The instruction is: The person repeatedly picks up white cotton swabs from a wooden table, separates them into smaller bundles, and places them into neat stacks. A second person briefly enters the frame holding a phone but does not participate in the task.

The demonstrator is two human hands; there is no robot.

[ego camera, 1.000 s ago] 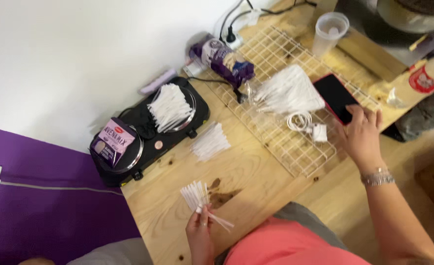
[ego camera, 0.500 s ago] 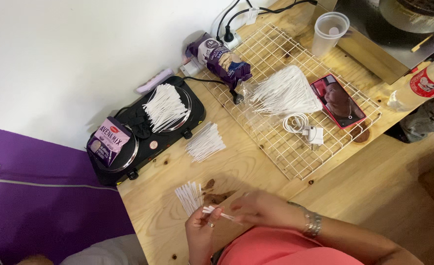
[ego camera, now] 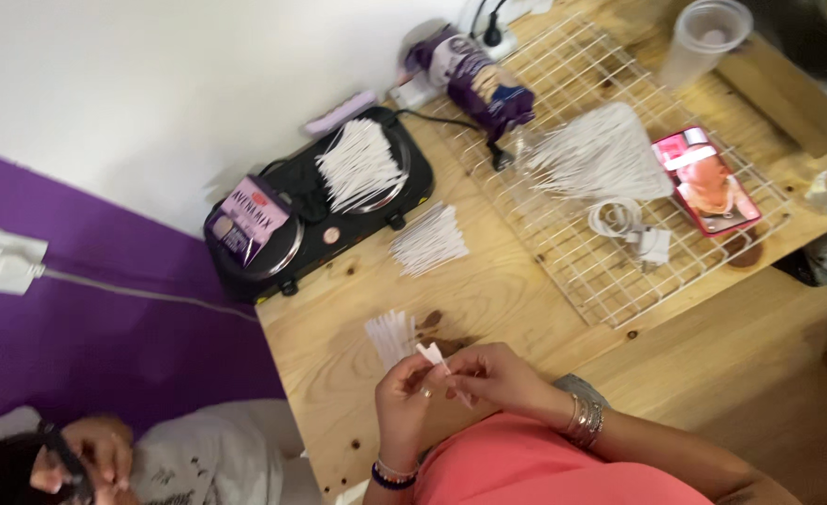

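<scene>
Both hands are together low over the near edge of the wooden worktop (ego camera: 526,290). The left hand (ego camera: 402,393) is closed round a small fan of thin white sticks (ego camera: 390,335) that spread up and away from its fingers, and the right hand (ego camera: 498,376) meets it from the side, fingertips pinching a little white piece (ego camera: 429,353) right at the base of that fan. Bracelets sit on both wrists.

Just beyond the held sticks, a dark knot (ego camera: 430,320) shows in the wood. Farther up the worktop lies a loose bundle of white sticks (ego camera: 428,239), near the black double hot plate (ego camera: 315,220). A bigger pile of sticks (ego camera: 359,166) rests on the plate's right burner, and a purple box (ego camera: 245,217) sits on the left one.

To the right, a white wire rack (ego camera: 610,271) covers the worktop. On it lie a large spread of white sticks (ego camera: 601,154), a purple bag (ego camera: 474,79), a coiled white cable with its plug (ego camera: 624,224) and a phone in a red case (ego camera: 708,182). A clear plastic cup (ego camera: 703,37) stands past the rack's far corner.

At bottom left, beside the purple wall (ego camera: 77,346), another person (ego camera: 152,463) in a grey top sits low, well apart from the working hands.
</scene>
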